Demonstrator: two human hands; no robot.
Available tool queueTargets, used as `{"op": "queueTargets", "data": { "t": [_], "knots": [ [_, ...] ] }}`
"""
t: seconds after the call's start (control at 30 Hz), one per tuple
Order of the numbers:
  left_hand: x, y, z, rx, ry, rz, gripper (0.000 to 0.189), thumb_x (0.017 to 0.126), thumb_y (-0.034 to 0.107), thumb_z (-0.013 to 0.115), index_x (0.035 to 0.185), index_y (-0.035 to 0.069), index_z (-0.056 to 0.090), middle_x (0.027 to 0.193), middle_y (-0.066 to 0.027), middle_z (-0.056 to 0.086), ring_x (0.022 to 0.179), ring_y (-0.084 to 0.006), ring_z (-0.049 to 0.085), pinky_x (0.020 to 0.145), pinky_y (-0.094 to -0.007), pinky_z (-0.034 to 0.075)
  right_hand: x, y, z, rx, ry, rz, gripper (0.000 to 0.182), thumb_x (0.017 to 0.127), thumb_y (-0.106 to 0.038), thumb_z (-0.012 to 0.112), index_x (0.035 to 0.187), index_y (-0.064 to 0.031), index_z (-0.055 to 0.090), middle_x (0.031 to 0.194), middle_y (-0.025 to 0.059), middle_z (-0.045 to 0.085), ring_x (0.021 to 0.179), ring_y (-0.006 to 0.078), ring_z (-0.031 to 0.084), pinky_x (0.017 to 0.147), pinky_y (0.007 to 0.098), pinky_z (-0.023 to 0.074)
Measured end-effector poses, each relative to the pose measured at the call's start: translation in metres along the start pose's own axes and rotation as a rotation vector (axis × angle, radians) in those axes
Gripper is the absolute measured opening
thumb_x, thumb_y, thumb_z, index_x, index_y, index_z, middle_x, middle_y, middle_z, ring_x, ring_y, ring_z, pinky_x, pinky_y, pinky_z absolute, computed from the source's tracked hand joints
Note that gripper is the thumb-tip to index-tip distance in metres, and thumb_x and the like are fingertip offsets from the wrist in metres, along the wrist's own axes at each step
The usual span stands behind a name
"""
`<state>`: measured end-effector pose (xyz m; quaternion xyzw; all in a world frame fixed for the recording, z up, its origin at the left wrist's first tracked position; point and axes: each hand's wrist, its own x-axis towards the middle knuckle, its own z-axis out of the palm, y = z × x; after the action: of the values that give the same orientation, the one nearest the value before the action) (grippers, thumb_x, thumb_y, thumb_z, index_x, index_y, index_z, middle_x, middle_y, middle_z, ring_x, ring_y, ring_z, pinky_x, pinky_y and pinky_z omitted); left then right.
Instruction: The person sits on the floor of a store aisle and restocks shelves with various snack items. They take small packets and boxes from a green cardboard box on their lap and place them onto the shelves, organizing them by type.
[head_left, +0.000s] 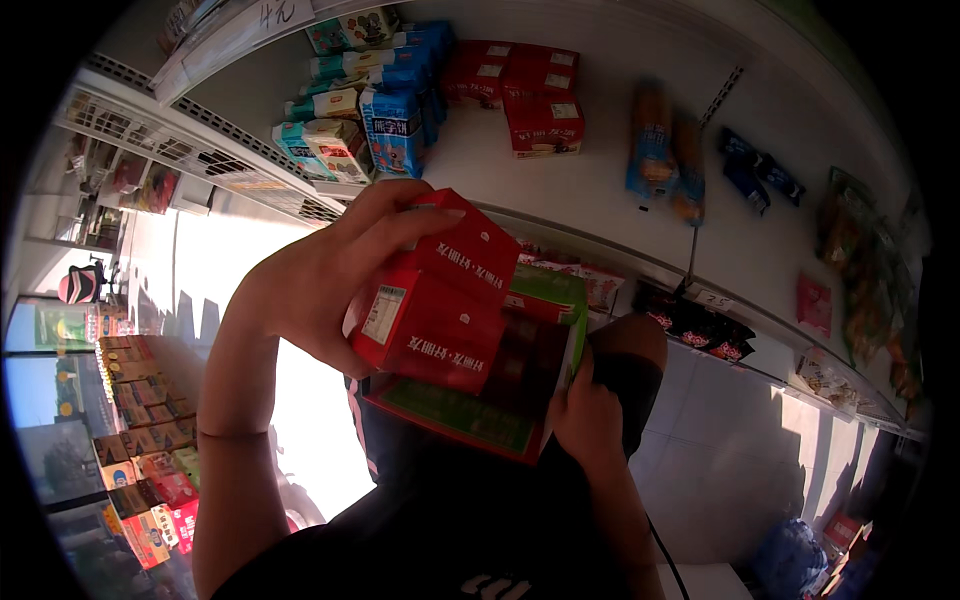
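My left hand (330, 277) grips two red snack cartons (450, 330), pressed side by side, with the thumb at one end and the fingers at the other. They are tilted over the mouth of a larger green and red cardboard box (457, 420). The right edge of that box is held by my right hand (592, 420). Part of the box's dark inside shows beside the cartons; its depth is hidden. Beyond them, several similar red cartons (544, 127) stand on a white shelf (480, 161).
Blue and teal snack packs (394, 131) stand left of the shelved cartons. Bagged bread (652, 142) and dark blue packets (757, 169) lie farther right. The shelf's front edge runs just beyond my hands. Stacked cartons (150, 397) stand at the far left; a black cable (664, 551) hangs by my right arm.
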<state>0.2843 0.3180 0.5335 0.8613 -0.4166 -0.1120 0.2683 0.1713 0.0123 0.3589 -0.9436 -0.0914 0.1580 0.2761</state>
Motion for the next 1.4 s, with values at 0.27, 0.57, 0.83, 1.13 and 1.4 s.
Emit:
{"op": "queueTargets", "data": {
  "t": [0.27,0.57,0.83,1.13,1.4],
  "knots": [
    [-0.029,-0.011,0.14,-0.05,-0.42,-0.288,0.116,0.054,0.042,0.087,0.15,0.016,0.027,0.141,-0.0215,0.032,0.13,-0.046,0.036,0.106,-0.0518,0.04,-0.007,-0.016,-0.006,-0.013,-0.083,0.065,0.077,0.085,-0.015,0.057,0.148,0.0075,0.018,0.07,0.019,0.067,0.06,0.0361,0.067,0.059,0.0465,0.0556],
    [-0.012,-0.132,0.246,-0.309,-0.564,-0.474,0.107,0.059,0.037,0.087,0.149,0.013,0.034,0.136,-0.0204,0.053,0.118,-0.0305,0.056,0.098,-0.0436,0.048,-0.034,-0.03,-0.006,0.038,-0.033,0.058,0.076,0.086,-0.013,0.056,0.149,0.0053,0.018,0.07,0.0185,0.067,0.06,0.0363,0.067,0.06,0.0471,0.0553],
    [-0.013,-0.136,0.257,0.018,-0.575,-0.449,0.106,0.057,0.041,0.086,0.148,0.017,0.038,0.142,-0.0184,0.05,0.131,-0.0301,0.048,0.107,-0.045,0.041,-0.04,-0.022,-0.001,0.026,0.013,0.045,0.074,0.086,-0.012,0.057,0.147,0.0063,0.02,0.067,0.0186,0.066,0.057,0.0354,0.066,0.056,0.0462,0.0545],
    [0.002,-0.065,0.219,-0.16,-0.286,-0.359,0.074,0.073,0.041,0.075,0.136,0.012,0.051,0.138,-0.0217,0.052,0.127,-0.0371,0.051,0.105,-0.0454,0.043,-0.037,-0.02,0.004,-0.016,0.005,0.052,0.073,0.086,-0.012,0.057,0.147,0.007,0.021,0.067,0.0184,0.065,0.057,0.0355,0.065,0.055,0.0471,0.0537],
    [0.017,-0.12,0.334,-0.196,-0.089,-0.504,0.054,0.087,0.043,0.064,0.127,0.007,0.057,0.119,-0.0226,0.063,0.103,-0.0344,0.066,0.085,-0.0442,0.054,-0.042,-0.034,-0.005,-0.007,-0.026,0.037,0.075,0.087,-0.012,0.055,0.149,0.0062,0.016,0.067,0.0181,0.065,0.057,0.0345,0.065,0.056,0.0468,0.0538]
  ]
}}
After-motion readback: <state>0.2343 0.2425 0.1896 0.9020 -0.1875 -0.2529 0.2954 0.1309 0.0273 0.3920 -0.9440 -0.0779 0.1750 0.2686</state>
